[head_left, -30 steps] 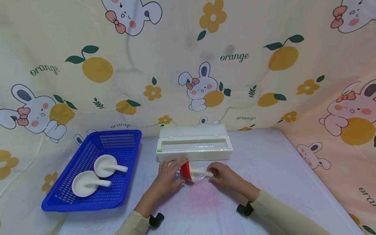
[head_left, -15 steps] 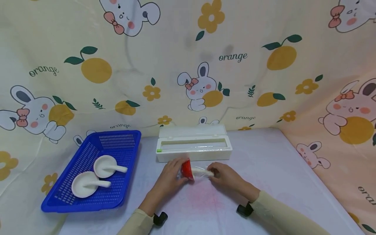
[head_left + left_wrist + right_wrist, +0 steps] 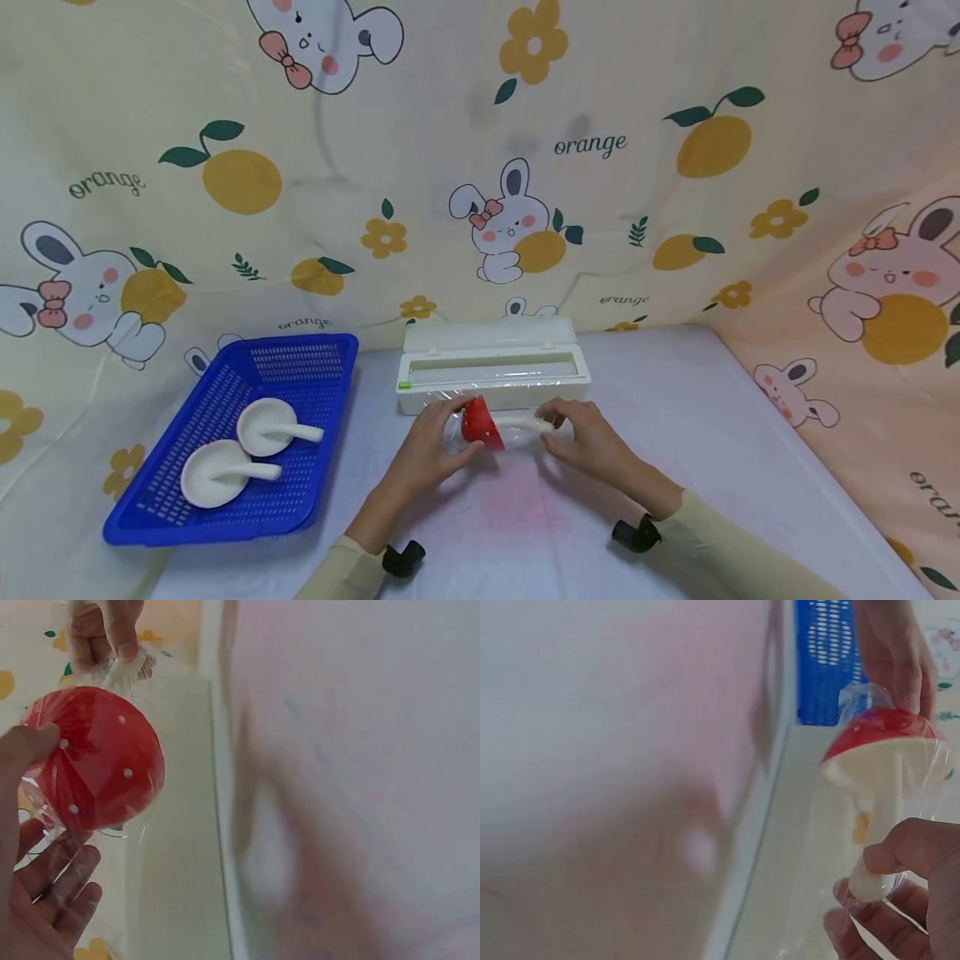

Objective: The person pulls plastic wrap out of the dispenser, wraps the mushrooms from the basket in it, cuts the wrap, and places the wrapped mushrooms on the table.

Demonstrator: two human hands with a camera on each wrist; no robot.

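Note:
A toy mushroom [image 3: 481, 423], with a red white-dotted cap and a white stem, is wrapped in clear plastic film and lies sideways between both hands in the head view. My left hand [image 3: 423, 450] holds the cap, its thumb on the red surface in the left wrist view and its other fingers beside the loose film. With thumb and fingers, my right hand [image 3: 588, 435] pinches the film-covered stem end [image 3: 871, 883]. In the right wrist view the pale underside of the cap shows through the film.
Just behind the hands stands a white cling film box [image 3: 491, 398], its lid raised. A blue basket [image 3: 210, 535] to the left contains two more mushrooms [image 3: 267, 421], pale undersides and stems facing up. A printed curtain [image 3: 420, 125] hangs behind the table.
The mushroom has risen slightly toward the box, and its cap has tilted. The right hand has shifted up and right, its fingers spread wider around the stem end.

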